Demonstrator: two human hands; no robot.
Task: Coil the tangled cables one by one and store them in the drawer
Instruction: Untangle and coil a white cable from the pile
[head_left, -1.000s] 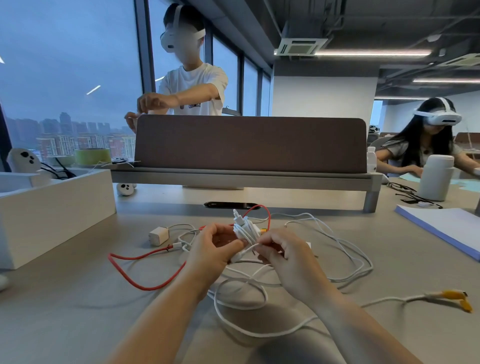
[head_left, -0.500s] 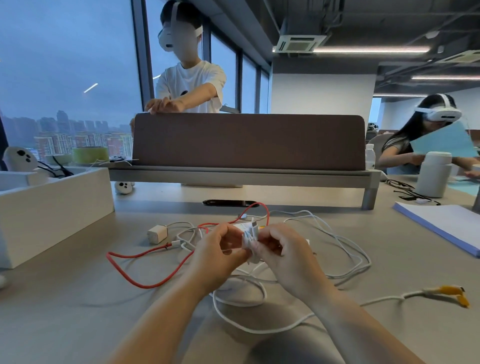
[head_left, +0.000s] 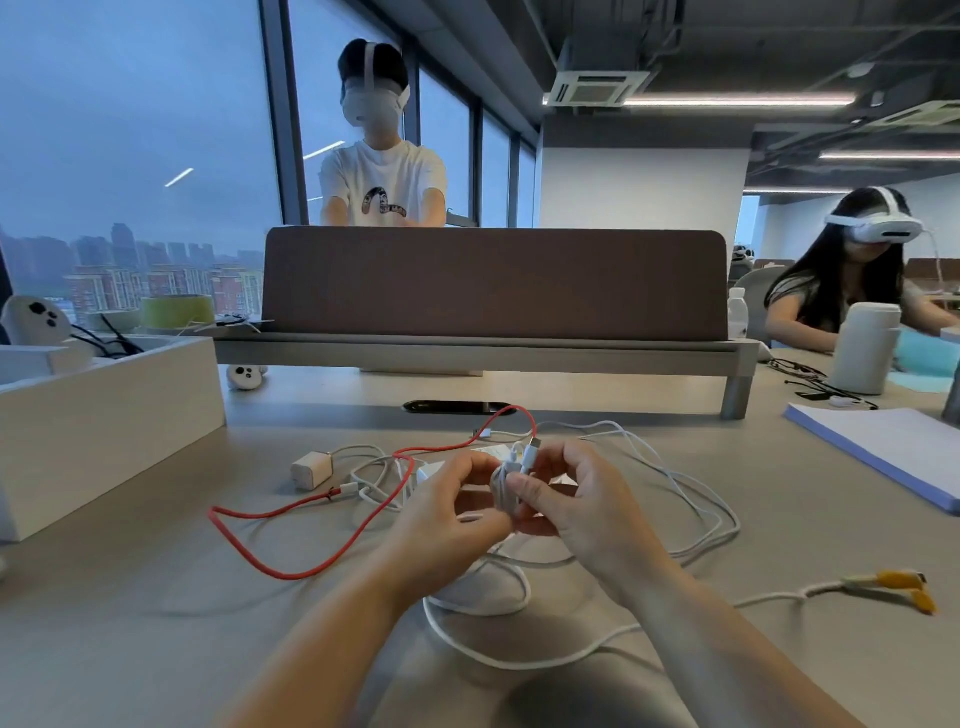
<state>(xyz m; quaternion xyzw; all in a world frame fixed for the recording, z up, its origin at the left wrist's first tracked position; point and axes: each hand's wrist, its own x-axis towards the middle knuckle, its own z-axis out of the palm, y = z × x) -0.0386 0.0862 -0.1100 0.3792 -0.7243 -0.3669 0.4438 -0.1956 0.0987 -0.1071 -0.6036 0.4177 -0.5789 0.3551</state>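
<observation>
A small coiled white cable (head_left: 511, 480) with its plug end sticking up sits between my two hands above the desk. My left hand (head_left: 447, 512) grips the coil from the left, and my right hand (head_left: 576, 506) pinches it from the right with thumb and fingers. Under and around the hands lie loose white cables (head_left: 691, 499) in loops. A red cable (head_left: 291, 519) snakes across the left side of the pile. A white charger block (head_left: 311, 469) lies at the pile's left, and a cable with yellow plugs (head_left: 901, 584) trails off right.
A white open drawer box (head_left: 104, 415) stands at the left with a controller in it. A desk divider on a metal riser (head_left: 493, 353) runs across the back. A blue-edged paper pad (head_left: 883, 447) and a white canister (head_left: 865, 348) are at the right. Two people in headsets work beyond.
The coil has been turned between my hands and now stands with its plug end up; my hands stay close together at the same spot. The person behind the divider lowered both arms.
</observation>
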